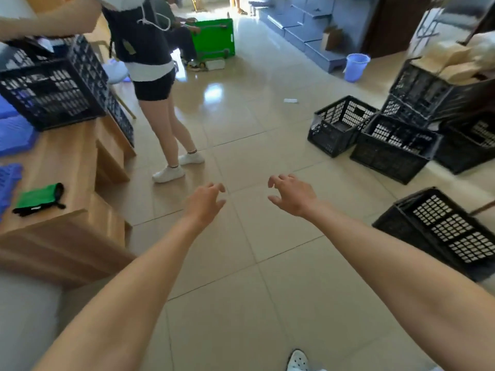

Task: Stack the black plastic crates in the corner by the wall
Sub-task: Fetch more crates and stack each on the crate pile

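Several black plastic crates lie on the tiled floor at the right: one (340, 124) farthest left, one (393, 148) beside it, one tipped crate (442, 231) nearest me, and a stacked crate (428, 89) holding brown paper bags. Another black crate (51, 87) sits on the wooden bench at the left. Both my arms reach forward over bare floor. My left hand (205, 200) and my right hand (290, 194) hang with loosely curled fingers and hold nothing. Neither touches a crate.
A person (152, 62) in dark shorts and white shoes stands at the left by the wooden bench (69, 162), which carries a green pouch (40, 199) and blue items. A green box (214, 38), a blue bucket (356, 66) and blue steps lie farther back.
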`<action>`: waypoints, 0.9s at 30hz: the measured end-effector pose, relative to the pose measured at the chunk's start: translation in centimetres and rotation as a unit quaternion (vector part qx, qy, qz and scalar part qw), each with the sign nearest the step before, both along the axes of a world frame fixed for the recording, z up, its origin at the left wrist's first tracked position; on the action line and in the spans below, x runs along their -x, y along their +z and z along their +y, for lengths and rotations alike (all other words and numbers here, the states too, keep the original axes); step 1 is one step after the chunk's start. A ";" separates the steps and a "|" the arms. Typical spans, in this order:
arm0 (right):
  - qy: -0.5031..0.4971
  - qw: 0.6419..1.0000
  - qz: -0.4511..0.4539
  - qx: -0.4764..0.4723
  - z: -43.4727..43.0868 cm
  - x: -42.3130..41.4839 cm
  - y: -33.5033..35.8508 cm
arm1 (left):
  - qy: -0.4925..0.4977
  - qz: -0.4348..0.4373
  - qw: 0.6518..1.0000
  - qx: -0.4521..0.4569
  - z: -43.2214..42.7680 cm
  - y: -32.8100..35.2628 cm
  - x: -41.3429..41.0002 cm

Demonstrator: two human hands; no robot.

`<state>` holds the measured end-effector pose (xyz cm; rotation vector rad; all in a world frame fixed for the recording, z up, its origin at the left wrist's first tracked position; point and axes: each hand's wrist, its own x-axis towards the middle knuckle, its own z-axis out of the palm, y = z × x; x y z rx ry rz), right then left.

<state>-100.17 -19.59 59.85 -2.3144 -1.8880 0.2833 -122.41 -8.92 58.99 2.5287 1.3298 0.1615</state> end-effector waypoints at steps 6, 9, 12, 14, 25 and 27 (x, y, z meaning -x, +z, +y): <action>-0.136 0.990 0.018 0.011 -5.6 -17.3 0.0 | -0.106 -0.008 0.994 0.006 -1.3 -0.4 -19.6; -0.189 0.982 0.028 0.014 -6.3 -24.2 -0.6 | -0.144 0.009 0.990 0.007 -0.1 -0.7 -27.3; -0.231 0.972 0.038 0.012 -5.6 -30.8 -1.3 | -0.166 0.010 0.986 0.014 2.9 -1.3 -34.9; -0.250 0.968 0.036 0.009 -4.3 -35.2 -1.8 | -0.178 0.006 0.984 0.017 5.4 -1.7 -39.9; -0.348 0.936 0.049 -0.001 10.4 -59.5 0.2 | -0.240 -0.021 0.970 0.036 22.8 -1.6 -68.5; -0.366 0.929 0.055 0.001 12.7 -64.0 -0.4 | -0.260 -0.034 0.964 0.033 24.7 -1.5 -73.7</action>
